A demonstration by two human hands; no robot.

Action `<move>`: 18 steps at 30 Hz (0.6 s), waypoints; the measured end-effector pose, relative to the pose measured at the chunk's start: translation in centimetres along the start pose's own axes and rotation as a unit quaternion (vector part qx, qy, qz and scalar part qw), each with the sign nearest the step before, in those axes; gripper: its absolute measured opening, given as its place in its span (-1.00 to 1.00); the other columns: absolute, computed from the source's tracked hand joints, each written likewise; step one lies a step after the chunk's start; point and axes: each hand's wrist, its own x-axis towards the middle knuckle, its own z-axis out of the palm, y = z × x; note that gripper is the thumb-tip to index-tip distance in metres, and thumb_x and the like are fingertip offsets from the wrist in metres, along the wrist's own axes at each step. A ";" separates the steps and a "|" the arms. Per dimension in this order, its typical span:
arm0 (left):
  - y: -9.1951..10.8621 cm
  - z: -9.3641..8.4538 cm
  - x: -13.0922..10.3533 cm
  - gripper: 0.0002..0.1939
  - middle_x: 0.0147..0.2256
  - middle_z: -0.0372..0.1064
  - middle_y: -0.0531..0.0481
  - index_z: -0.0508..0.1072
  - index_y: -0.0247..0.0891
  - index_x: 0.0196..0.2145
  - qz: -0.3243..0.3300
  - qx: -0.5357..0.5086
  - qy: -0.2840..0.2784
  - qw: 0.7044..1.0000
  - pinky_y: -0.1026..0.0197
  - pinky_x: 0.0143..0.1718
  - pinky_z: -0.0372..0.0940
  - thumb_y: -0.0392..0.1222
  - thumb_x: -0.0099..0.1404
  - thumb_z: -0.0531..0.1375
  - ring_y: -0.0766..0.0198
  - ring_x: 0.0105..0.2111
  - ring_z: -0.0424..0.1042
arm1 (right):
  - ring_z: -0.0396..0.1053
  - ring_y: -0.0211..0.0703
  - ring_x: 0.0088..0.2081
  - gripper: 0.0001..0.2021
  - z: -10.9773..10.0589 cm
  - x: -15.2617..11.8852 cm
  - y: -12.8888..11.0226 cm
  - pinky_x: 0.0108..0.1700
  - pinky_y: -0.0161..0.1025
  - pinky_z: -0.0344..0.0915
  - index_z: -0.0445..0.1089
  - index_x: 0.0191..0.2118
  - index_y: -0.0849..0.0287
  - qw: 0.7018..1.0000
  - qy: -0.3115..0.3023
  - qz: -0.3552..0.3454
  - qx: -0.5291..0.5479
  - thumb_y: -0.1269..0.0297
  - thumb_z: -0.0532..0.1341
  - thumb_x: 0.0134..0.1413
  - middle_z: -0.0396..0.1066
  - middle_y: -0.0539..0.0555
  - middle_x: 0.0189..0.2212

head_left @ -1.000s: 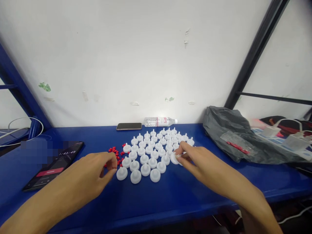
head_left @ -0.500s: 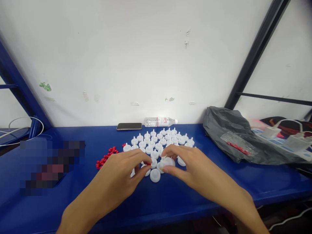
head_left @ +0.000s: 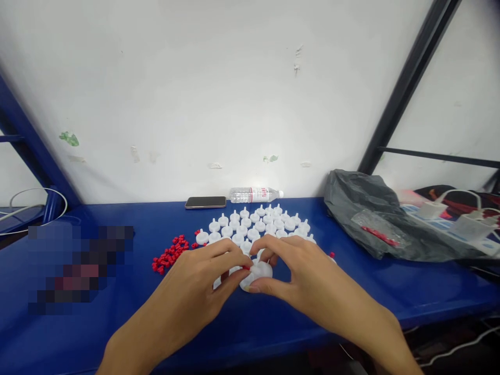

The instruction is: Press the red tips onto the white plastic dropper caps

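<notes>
My left hand pinches a small red cap between thumb and forefinger. Facing it, my right hand has its fingers curled round the rim of a white spouted lid. The red cap is close against the lid's left side; fingers hide whether the two touch. Many more white spouted lids stand just beyond both hands, mostly with their spouts up. A loose pile of small red caps lies beyond my left wrist.
Along the wall lie a phone and a clear plastic bottle on its side. At right, a grey plastic bag carries a clear pouch of red pieces, near a power strip. The blue table's front edge is below my hands.
My right hand has moved left and slightly nearer with the white lid. My left hand has shifted a little right, so the red cap and lid are now closer together.
</notes>
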 end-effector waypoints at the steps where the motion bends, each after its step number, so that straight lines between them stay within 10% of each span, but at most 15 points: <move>1: 0.0 0.1 0.0 -0.79 -0.19 0.55 0.06 0.60 -0.11 -0.15 0.001 -0.002 -0.002 1.000 0.32 -0.41 0.25 -0.22 0.53 0.13 0.41 -0.46 0.36 | 0.44 0.00 0.01 -0.65 0.0 0.0 0.0 -0.01 -0.12 0.35 0.40 0.09 -0.24 1.000 0.005 -0.007 -0.005 -0.08 0.36 0.26 0.54 -0.09 -0.11; 12: -0.3 -0.1 0.0 -0.78 -0.29 0.59 0.07 0.59 -0.09 0.01 -0.012 0.003 0.094 0.995 0.31 -0.44 0.29 -0.14 0.47 0.22 0.34 -0.46 0.46 | 0.56 -0.09 -0.06 -0.73 0.0 0.6 0.1 -0.07 -0.20 0.49 0.42 0.06 -0.09 0.989 0.101 -0.103 0.042 0.02 0.32 0.33 0.57 -0.02 -0.03; 18: 0.0 -0.6 0.0 -0.74 -0.29 0.59 0.08 0.57 -0.13 -0.15 -0.004 0.059 0.054 0.997 0.25 -0.40 0.22 -0.11 0.56 0.08 0.30 -0.42 0.43 | 0.58 -0.12 -0.02 -0.75 0.0 0.7 0.0 0.04 -0.23 0.51 0.46 0.05 -0.03 0.974 0.141 -0.166 0.060 0.18 0.38 0.30 0.60 -0.01 -0.03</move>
